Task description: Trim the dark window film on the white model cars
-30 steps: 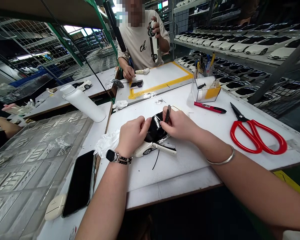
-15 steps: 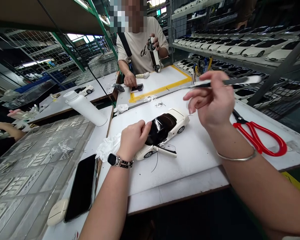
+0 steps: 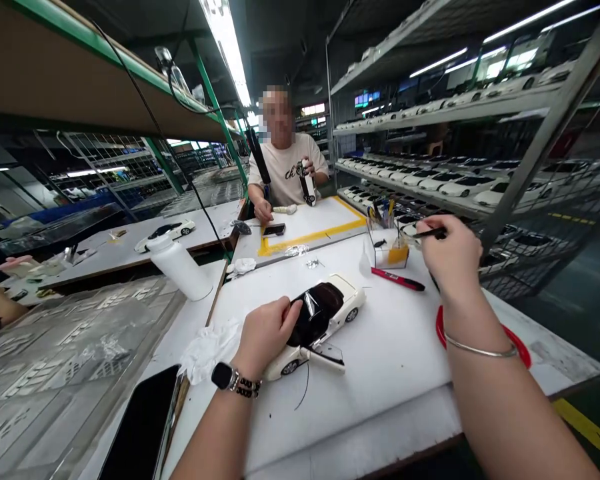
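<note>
A white model car [image 3: 325, 319] with a dark glossy roof lies on the white work table [image 3: 390, 360], one door hanging open. My left hand [image 3: 266, 337] rests closed on the car's rear and roof, holding it steady. My right hand [image 3: 449, 257] is raised to the right, fingers pinched on a thin black tool [image 3: 429, 233], close to a clear pen holder [image 3: 386, 248].
A red pen [image 3: 398, 279] lies by the holder and red scissors [image 3: 511, 337] lie under my right wrist. A white bottle [image 3: 179, 265], a white cloth [image 3: 206, 348] and a phone [image 3: 139, 430] are at left. A person across the table holds another model car [image 3: 307, 181].
My right hand left the car's roof, lifted the thin tool and carried it right to the pen holder. My head tilted up. The left hand stayed on the car.
</note>
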Motion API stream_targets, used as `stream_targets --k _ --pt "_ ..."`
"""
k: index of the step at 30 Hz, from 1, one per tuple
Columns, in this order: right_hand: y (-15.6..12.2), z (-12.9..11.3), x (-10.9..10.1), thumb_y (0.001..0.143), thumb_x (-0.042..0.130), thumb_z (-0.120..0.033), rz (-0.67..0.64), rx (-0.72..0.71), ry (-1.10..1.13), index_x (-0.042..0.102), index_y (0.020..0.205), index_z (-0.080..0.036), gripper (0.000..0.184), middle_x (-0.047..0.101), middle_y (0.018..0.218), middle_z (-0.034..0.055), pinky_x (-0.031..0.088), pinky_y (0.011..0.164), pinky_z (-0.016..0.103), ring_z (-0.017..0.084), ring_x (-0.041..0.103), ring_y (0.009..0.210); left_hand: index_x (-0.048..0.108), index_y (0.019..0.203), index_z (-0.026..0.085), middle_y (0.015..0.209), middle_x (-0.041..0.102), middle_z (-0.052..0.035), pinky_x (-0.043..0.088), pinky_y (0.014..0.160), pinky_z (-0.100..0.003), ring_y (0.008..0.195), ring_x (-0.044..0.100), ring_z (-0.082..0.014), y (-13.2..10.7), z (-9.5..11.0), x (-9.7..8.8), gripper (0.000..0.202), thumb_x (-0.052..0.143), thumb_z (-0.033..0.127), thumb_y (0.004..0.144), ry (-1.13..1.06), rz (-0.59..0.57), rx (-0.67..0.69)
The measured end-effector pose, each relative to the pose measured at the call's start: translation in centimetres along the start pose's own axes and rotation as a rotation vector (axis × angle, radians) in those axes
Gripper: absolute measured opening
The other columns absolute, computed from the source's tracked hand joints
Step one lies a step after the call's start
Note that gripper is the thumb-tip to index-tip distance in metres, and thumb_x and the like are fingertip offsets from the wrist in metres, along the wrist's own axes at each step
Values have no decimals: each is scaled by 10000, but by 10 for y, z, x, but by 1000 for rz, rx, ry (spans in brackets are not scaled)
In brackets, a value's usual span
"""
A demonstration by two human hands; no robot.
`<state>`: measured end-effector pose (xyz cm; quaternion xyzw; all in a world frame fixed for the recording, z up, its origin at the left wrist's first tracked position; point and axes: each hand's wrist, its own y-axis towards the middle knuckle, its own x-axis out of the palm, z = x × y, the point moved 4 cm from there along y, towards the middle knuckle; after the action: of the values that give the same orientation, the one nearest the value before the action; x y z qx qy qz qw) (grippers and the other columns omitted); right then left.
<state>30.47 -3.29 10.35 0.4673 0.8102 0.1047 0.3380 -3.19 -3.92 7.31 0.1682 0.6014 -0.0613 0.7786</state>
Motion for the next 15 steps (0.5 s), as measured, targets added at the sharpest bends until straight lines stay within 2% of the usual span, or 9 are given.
stream_targets --k 3,6,9,12,15 --pt "-2 -4 11 849 453 -394 -83 -31 -152 575 1198 -231 404 636 951 104 350 905 436 273 558 978 374 650 182 596 511 8 186 558 -247 569 419 -128 0 -2 1 420 275 480 929 5 -10 -6" --pt "-1 -12 23 874 381 -381 -243 -44 -276 518 1262 -232 437 637 964 127 370 861 419 282 569 967 375 654 182 609 519 4 192 566 -249 583 430 -132 1 -3 1 423 263 482 931 11 -10 -11" --pt "9 -23 31 849 415 -374 -336 -60 -351 553 1209 -232 411 642 912 128 366 838 439 293 576 926 373 655 182 613 519 1 193 569 -253 583 431 -133 1 -3 0 429 244 480 935 10 -16 -12" --pt "19 -33 37 804 475 -308 -322 -111 -338 606 1128 -236 357 636 799 101 345 855 434 261 579 853 375 659 183 623 528 0 194 569 -256 581 434 -134 0 -4 -1 432 232 481 937 5 -16 -14" --pt "21 -30 45 798 438 -211 -269 -172 -310 652 1023 -241 311 626 757 68 266 960 434 214 564 868 387 666 184 643 549 -4 201 574 -259 598 452 -138 -1 -5 -1 427 233 476 938 7 -20 -2"
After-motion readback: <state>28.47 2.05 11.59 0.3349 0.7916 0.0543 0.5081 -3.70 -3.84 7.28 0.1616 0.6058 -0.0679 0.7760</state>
